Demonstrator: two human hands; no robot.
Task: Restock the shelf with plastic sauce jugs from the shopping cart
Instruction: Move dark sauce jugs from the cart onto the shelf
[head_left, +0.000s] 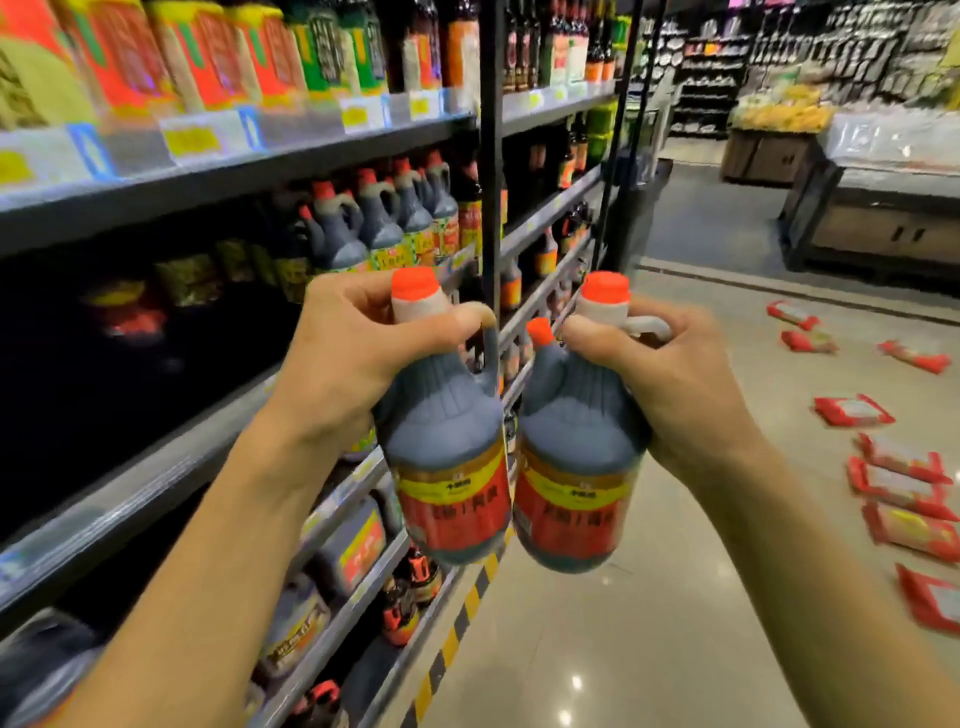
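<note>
1. Supermarket aisle: a tall shelf (218, 176) unit of dark bottles runs down the left side, and a pale, shiny floor (649, 623) stretches to the right.
2. Two plastic sauce jugs are held up in the air, side by side and touching at their labels, just right of the shelf's front edge.
3. Left jug (449, 452): dark liquid, orange cap, red and yellow label, upright with a slight tilt.
4. Left hand (353, 358) grips its neck and handle, fingers curled tightly round them just under the cap.
5. Right jug (576, 457) looks the same, with a second small orange spout cap beside its main cap.
6. Right hand (670, 384) grips its white handle, fingers wrapped round it from the right.
7. Similar jugs on the shelf (395, 218) stand in a row on the middle level, up and behind the held pair.
8. Red packets (898, 467) lie scattered on the floor, well to the right of the shelf.
9. Wooden display bins (883, 228) stand far off at the aisle's end.
</note>
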